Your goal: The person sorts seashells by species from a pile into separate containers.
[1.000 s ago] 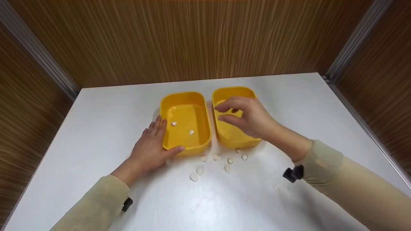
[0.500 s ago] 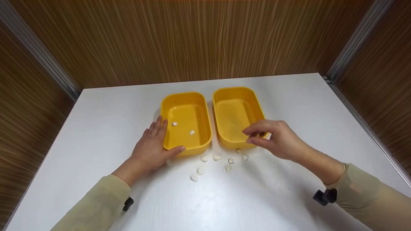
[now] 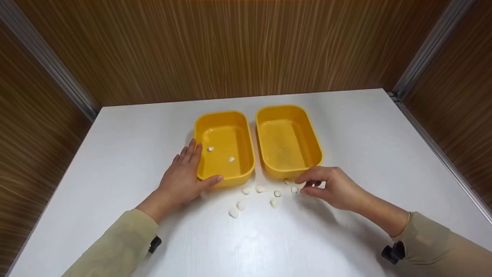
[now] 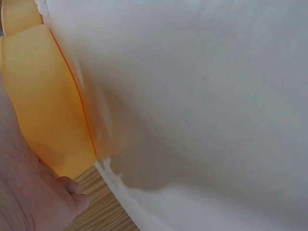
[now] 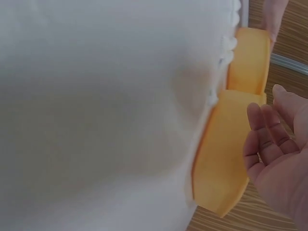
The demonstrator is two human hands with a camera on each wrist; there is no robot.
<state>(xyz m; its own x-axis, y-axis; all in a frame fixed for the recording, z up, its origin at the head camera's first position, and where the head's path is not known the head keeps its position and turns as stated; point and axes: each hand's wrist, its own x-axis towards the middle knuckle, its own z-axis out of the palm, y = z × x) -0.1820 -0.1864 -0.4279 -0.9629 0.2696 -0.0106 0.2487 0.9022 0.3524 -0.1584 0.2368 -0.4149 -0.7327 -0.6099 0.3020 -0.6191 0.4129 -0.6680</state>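
The right hand [image 3: 326,187], thumb and fingers parted and apparently holding nothing, is just beside a white pebble-like piece [image 3: 295,189]; a light fingertip pinch should suit. Beyond it stands a yellow plastic tub [image 3: 284,144]. The relaxed left hand [image 3: 180,179] rests against a second tub [image 3: 225,136] containing two similar pieces [image 3: 231,159].

Glare on table [image 3: 257,240], soft shadows, hazy wrist views

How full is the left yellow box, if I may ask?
Nearly empty: the left yellow box shows only two white pieces on its floor.
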